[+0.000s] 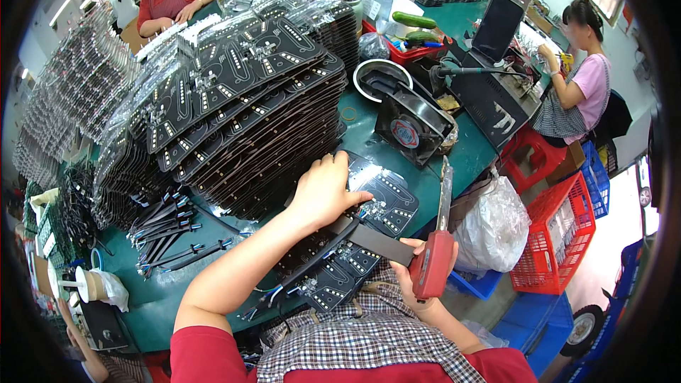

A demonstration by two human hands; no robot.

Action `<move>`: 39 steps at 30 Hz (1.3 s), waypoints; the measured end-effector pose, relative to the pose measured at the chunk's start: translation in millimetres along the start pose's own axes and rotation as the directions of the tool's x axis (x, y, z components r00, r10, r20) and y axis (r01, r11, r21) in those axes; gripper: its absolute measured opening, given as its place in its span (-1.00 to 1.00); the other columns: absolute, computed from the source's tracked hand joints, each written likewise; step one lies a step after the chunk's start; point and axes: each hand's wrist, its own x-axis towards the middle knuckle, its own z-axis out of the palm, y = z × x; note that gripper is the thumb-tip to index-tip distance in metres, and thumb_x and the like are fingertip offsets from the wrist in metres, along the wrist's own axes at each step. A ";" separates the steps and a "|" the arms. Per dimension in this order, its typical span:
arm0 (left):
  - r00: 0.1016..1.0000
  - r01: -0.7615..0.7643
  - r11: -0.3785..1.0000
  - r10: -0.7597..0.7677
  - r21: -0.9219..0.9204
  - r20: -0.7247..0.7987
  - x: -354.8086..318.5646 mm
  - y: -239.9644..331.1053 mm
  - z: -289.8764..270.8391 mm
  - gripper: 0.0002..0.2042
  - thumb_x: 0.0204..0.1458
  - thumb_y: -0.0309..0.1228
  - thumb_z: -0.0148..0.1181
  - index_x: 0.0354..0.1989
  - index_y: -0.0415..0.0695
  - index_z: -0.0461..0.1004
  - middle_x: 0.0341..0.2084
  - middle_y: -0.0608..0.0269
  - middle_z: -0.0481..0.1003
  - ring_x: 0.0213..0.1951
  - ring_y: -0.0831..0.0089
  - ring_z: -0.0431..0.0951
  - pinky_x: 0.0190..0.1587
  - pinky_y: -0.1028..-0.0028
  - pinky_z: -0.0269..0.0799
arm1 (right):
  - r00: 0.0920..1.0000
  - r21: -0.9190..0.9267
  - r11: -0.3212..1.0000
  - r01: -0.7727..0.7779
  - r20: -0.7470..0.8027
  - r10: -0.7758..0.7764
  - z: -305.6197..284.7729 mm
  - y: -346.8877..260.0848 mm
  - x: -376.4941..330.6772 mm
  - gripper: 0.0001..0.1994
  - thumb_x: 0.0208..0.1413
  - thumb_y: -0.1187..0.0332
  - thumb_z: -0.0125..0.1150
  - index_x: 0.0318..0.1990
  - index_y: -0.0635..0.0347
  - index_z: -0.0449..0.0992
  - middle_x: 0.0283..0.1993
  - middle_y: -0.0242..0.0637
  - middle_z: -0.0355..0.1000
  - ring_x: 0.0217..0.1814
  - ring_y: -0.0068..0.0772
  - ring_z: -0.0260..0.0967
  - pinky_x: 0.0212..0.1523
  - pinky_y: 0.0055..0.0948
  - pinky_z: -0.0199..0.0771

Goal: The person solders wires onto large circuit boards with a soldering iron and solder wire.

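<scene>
My left hand point(323, 191) rests palm-down on a black circuit board point(386, 202) lying on the green table edge in front of me, pressing it near a cluster of small wires. My right hand point(418, 276) grips the red handle of a soldering iron point(436, 252), whose metal tip points up and away, above the board and not touching it. More black boards point(333, 276) lie under and below the one I press, reaching my lap.
A tall fanned stack of black boards point(241, 106) fills the table's left. A small fan point(411, 128) and a black box unit point(489, 92) stand beyond. Loose cables point(170, 230) lie left. Red baskets point(560, 234) and a plastic bag point(493, 223) sit right. Two other people work at the back.
</scene>
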 end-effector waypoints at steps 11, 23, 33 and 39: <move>0.998 -0.047 0.723 0.061 -0.690 -0.004 -5.0 -16.7 -23.4 -0.74 -0.13 -0.43 0.36 -0.47 -0.15 0.32 -0.59 0.43 0.41 -0.50 0.74 0.33 -0.47 0.63 0.22 | 0.975 0.047 0.979 -0.200 0.102 0.195 -31.0 -45.4 8.6 -0.46 -0.20 0.55 0.36 -0.12 0.18 0.11 -0.14 -0.16 0.24 -0.07 -0.32 0.31 -0.06 -0.40 0.38; 0.554 -0.630 0.534 -0.200 -0.564 -0.808 -91.5 9.5 -112.0 -0.80 -0.01 -0.60 0.23 -0.37 -0.15 0.29 -0.49 0.46 0.36 -0.41 0.76 0.35 -0.34 0.71 0.30 | 0.977 0.329 0.924 -0.195 0.144 0.155 -33.8 -81.9 -3.3 -0.46 -0.09 0.48 0.33 -0.07 0.18 0.05 -0.13 -0.18 0.23 -0.14 -0.31 0.37 -0.16 -0.43 0.42; -0.165 -0.586 0.787 -0.347 -0.191 -0.923 -315.6 -101.0 -195.5 -0.85 0.05 -0.49 0.17 -0.22 -0.20 0.39 -0.30 0.25 0.51 -0.28 0.52 0.53 -0.27 0.50 0.48 | 0.984 0.372 0.911 -0.178 0.057 0.169 -18.7 -112.1 -3.8 -0.52 -0.10 0.61 0.14 -0.05 0.20 0.04 -0.09 -0.11 0.24 -0.07 -0.26 0.30 -0.12 -0.36 0.42; -0.262 -0.468 0.836 -0.441 -0.287 -0.859 -499.0 -123.8 -149.1 -0.82 0.13 -0.44 0.08 -0.12 -0.19 0.44 -0.19 0.25 0.50 -0.17 0.45 0.49 -0.05 0.44 0.37 | 0.992 0.345 0.932 -0.113 0.084 0.089 -15.3 -101.8 -7.0 -0.35 0.06 0.43 0.12 0.24 0.33 -0.10 0.04 0.05 0.17 0.03 -0.09 0.22 0.09 -0.17 0.30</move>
